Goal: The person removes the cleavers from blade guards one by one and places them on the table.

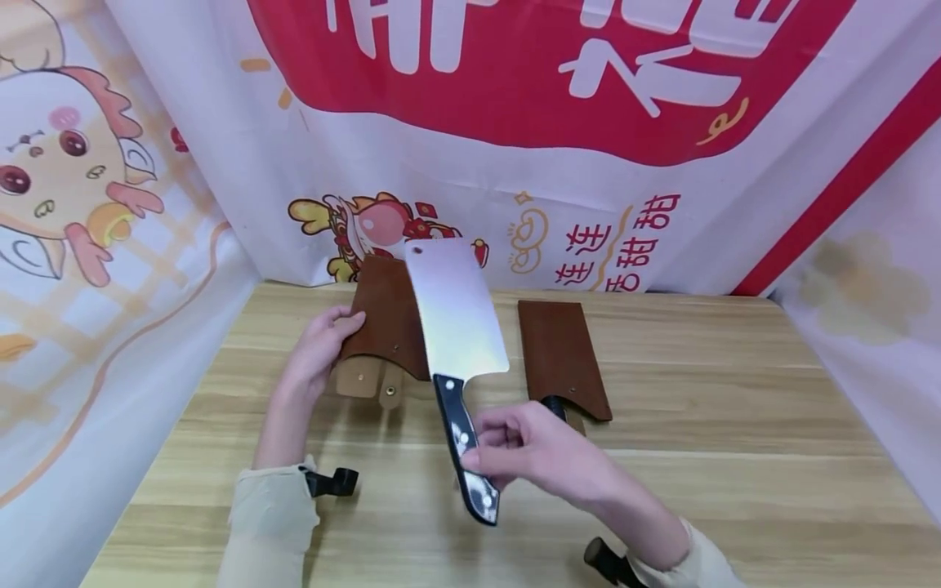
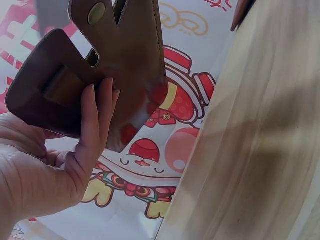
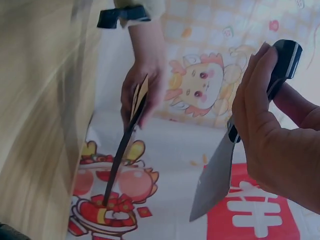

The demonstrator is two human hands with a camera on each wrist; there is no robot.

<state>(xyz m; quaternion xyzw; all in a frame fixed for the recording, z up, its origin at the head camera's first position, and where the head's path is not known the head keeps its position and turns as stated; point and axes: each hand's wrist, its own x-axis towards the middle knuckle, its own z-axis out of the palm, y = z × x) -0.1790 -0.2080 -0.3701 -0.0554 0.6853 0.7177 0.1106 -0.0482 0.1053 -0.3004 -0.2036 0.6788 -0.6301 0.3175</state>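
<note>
Two hands: one left hand [image 1: 319, 347], one right hand [image 1: 547, 457]. One cleaver [image 1: 457, 314], with one blade hole [image 1: 418, 250]. Two sheaths: one left sheath [image 1: 387, 314], one right sheath [image 1: 560, 351]. One black piece [image 1: 555, 406], too hidden to name. Two sleeves [image 1: 268, 523], two wrist mounts [image 1: 329, 483]. One worktop [image 1: 728, 392].

The cleaver [image 1: 457, 306] has a broad, bare silver blade with a small hole in one far corner and a black, riveted handle; the right hand [image 1: 540, 453] grips it above the desk [image 1: 735, 392], blade pointing away. The left hand [image 1: 323, 347] holds the sheath [image 1: 384, 314], brown leather, tan inside its near end, with a snap strap, raised just beside the blade, well apart from the handle.
</note>
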